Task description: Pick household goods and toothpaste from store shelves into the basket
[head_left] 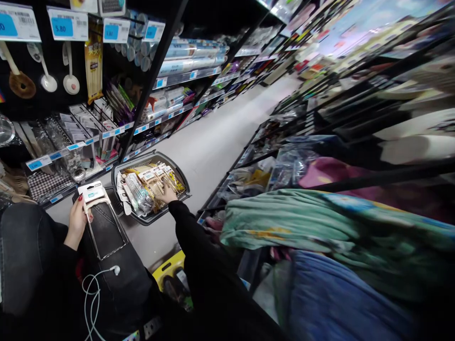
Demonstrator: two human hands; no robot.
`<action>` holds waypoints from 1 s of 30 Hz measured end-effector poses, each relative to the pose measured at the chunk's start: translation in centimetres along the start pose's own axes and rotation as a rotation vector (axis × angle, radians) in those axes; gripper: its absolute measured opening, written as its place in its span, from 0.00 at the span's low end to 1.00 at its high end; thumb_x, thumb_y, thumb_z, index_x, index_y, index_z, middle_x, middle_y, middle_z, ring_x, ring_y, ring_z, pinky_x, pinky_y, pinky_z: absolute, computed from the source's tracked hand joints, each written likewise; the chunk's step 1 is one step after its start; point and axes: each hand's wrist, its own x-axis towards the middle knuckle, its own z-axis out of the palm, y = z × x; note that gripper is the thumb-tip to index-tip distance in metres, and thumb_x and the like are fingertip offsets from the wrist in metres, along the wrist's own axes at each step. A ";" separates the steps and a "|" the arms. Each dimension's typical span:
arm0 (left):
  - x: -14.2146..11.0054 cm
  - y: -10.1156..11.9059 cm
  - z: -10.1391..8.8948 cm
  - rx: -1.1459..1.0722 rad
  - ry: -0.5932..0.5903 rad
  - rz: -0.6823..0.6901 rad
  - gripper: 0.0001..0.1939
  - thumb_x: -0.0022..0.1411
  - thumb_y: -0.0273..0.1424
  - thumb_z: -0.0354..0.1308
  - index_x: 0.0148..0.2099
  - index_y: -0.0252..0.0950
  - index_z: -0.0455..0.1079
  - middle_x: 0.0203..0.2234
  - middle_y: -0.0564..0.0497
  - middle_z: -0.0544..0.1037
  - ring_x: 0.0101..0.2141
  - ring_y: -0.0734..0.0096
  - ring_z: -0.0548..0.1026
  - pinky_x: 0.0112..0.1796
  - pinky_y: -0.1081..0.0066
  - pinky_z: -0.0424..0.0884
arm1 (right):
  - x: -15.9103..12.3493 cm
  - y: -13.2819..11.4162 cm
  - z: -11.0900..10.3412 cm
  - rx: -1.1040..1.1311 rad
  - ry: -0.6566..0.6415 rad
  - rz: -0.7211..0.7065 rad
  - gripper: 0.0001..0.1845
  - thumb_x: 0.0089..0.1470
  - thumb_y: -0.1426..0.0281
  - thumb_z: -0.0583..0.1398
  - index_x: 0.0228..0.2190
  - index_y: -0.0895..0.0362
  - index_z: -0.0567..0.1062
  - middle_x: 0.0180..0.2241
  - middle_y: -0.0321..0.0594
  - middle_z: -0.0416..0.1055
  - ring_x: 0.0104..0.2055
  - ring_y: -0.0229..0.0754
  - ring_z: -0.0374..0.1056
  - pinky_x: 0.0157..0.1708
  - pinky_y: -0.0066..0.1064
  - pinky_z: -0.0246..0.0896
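My left hand [77, 220] is closed on the upper edge of a thin rectangular metal frame [124, 232] with a white header card [93, 193]. The frame stands over my dark-clad leg, and the leg shows through its middle. My right hand [169, 194] reaches down into a grey plastic shopping basket [185, 177] on the floor. Its fingers are bent against the carded goods [151, 177] there; what they grip is too small to make out. Clear-wrapped packages [140, 194] lie at the basket's near side.
Shelves with price tags [69, 24] and hanging spoons [70, 83] rise on the left. Blurred racks with green cloth [284, 218] and blue cloth [337, 289] crowd the right. White earphones [114, 270] lie on my leg. The aisle floor [213, 132] runs ahead.
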 end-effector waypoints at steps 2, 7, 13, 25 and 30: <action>0.0 0.0 0.2 0.003 0.005 0.002 0.15 0.53 0.40 0.61 0.37 0.34 0.65 0.22 0.55 0.75 0.11 0.84 0.58 0.11 0.78 0.54 | 0.7 0.4 0.9 -0.026 0.004 0.046 0.50 0.38 0.64 0.67 0.60 0.66 0.56 0.56 0.61 0.59 0.56 0.57 0.58 0.54 0.41 0.54; 0.1 0.0 0.6 0.031 0.012 -0.013 0.17 0.53 0.41 0.60 0.38 0.33 0.66 0.16 0.59 0.71 0.10 0.82 0.58 0.11 0.78 0.55 | 2.1 0.6 2.2 -0.067 0.030 0.156 0.51 0.39 0.63 0.66 0.61 0.60 0.54 0.58 0.60 0.56 0.61 0.64 0.48 0.55 0.50 0.49; 0.2 0.0 0.7 0.042 0.010 -0.023 0.19 0.52 0.42 0.60 0.40 0.32 0.67 0.19 0.57 0.73 0.10 0.84 0.58 0.11 0.78 0.54 | 1.1 -0.5 2.5 -0.055 0.097 0.227 0.46 0.40 0.63 0.66 0.60 0.60 0.59 0.61 0.61 0.49 0.60 0.70 0.46 0.54 0.56 0.47; 0.6 -1.0 0.1 0.026 0.017 0.023 0.19 0.50 0.44 0.63 0.36 0.35 0.65 0.14 0.60 0.67 0.10 0.83 0.58 0.12 0.79 0.54 | -13.5 -13.8 -1.8 0.425 0.054 -0.348 0.33 0.54 0.52 0.56 0.55 0.61 0.64 0.45 0.50 0.70 0.43 0.47 0.69 0.46 0.42 0.65; -0.5 -0.6 0.3 0.066 -0.001 0.116 0.19 0.53 0.47 0.60 0.35 0.36 0.64 0.10 0.63 0.62 0.09 0.81 0.58 0.12 0.79 0.54 | -22.0 -21.1 1.2 0.360 0.138 -0.435 0.63 0.37 0.49 0.67 0.63 0.68 0.47 0.53 0.67 0.59 0.56 0.65 0.58 0.51 0.57 0.59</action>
